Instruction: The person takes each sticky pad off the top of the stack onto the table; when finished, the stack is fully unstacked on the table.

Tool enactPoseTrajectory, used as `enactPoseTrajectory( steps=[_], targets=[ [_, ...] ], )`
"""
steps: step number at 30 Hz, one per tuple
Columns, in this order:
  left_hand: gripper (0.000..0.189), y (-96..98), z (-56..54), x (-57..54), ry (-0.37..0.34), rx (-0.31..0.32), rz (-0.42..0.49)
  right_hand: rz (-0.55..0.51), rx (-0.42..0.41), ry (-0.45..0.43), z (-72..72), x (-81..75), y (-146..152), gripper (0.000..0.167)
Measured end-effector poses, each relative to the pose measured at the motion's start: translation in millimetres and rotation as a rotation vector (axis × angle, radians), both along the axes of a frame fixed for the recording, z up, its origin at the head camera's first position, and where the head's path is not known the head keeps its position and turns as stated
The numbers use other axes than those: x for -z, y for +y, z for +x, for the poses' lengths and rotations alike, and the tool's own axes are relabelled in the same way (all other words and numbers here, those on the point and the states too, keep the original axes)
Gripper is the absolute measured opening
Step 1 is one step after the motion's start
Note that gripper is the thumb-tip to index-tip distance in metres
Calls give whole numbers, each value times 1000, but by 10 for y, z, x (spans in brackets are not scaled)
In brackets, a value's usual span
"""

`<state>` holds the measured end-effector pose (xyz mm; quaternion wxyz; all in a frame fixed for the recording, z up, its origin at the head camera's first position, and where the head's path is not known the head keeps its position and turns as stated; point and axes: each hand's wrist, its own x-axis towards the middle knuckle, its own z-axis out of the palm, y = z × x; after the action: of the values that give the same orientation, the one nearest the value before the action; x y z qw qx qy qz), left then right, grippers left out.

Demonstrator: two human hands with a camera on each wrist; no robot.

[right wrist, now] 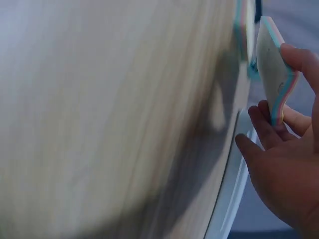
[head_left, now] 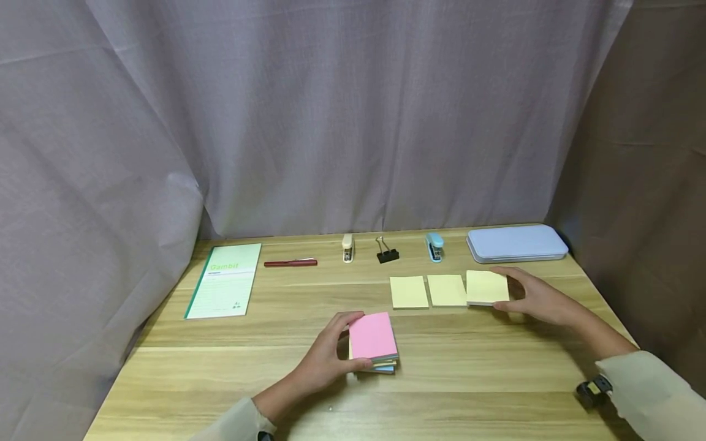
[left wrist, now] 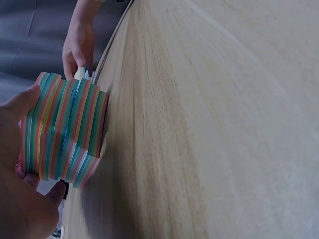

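My left hand grips a stack of sticky note pads by its sides, thumb at the near edge and fingers at the far edge. A pink pad tops the stack; its layered, many-coloured edges show in the left wrist view. Between thumb and fingers, my right hand pinches one yellow sticky note pad. That pad's pale underside is visible in the right wrist view, tilted off the table. Left of it, a middle yellow pad and a left yellow pad lie in a row.
Along the back stand a cream stapler, a black binder clip, a blue stapler and a pale blue case. A dark red pen and a green notebook lie left on the wooden table.
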<state>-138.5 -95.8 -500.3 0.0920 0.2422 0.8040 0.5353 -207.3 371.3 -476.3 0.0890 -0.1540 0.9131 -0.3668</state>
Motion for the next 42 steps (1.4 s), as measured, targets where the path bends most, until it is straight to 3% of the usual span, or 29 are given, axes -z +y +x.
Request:
enactPoseTrajectory(
  steps=[7, 15, 25, 42],
  targets=[
    [88, 5, -19, 4, 14, 7, -14, 63, -6, -7, -104, 100, 213, 86],
    [88, 2, -18, 15, 4, 3, -13, 186, -69, 69, -180, 102, 206, 86],
    [89, 3, -20, 3, -4, -5, -8, 181, -104, 41, -252, 59, 193, 88],
    [89, 4, -7, 22, -6, -12, -18, 179, -71, 111, -106, -93, -3, 92]
  ],
)
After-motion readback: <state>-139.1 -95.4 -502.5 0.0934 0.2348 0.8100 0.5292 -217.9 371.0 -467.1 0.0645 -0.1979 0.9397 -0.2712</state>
